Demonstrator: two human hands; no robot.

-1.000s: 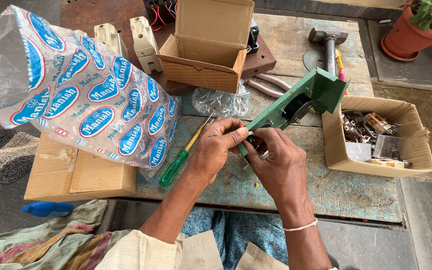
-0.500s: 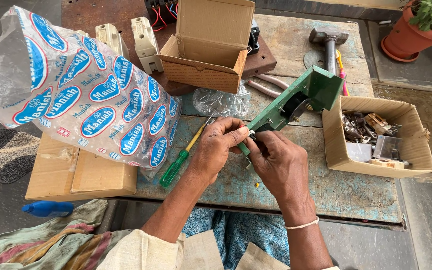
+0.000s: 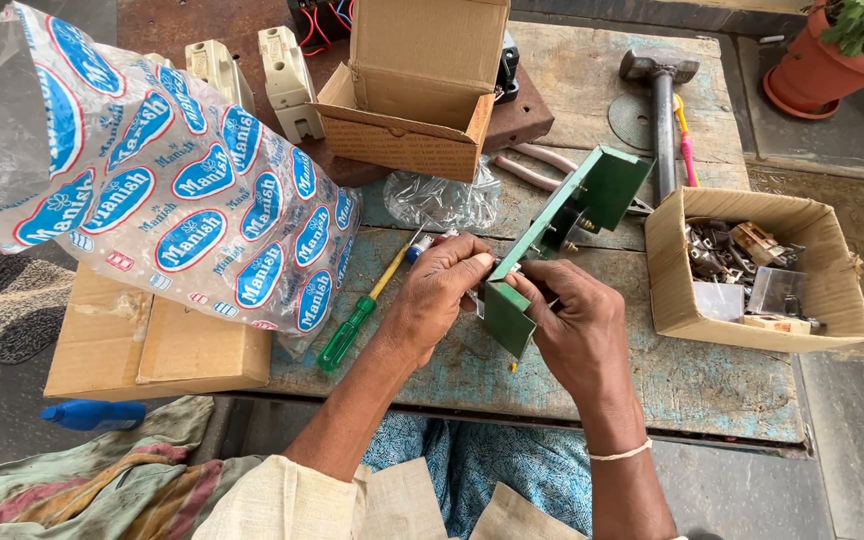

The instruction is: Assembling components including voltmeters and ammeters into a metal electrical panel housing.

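Left hand (image 3: 439,290) fingers pinching near end of green metal bracket (image 3: 552,235); right hand (image 3: 577,325) fingers pinching same end from other side, something small between, too small to tell.

Risk: small part slipping, dropping onto surface (image 3: 712,385) or off front edge; far end unsupported, liable to twist in grip.

Bracket: long, bent, green-painted, small fittings mid-length, held tilted above surface, far end near hammer (image 3: 660,110). Green screwdriver (image 3: 357,322) just left.

Green metal bracket (image 3: 562,235); screwdriver (image 3: 362,315) green-handled, yellow-shafted; plastic bag (image 3: 167,190) clear with blue ovals and red marks; table (image 3: 652,375) worn blue-grey paint; brown cardboard box (image 3: 412,100); terracotta pot (image 3: 817,75).
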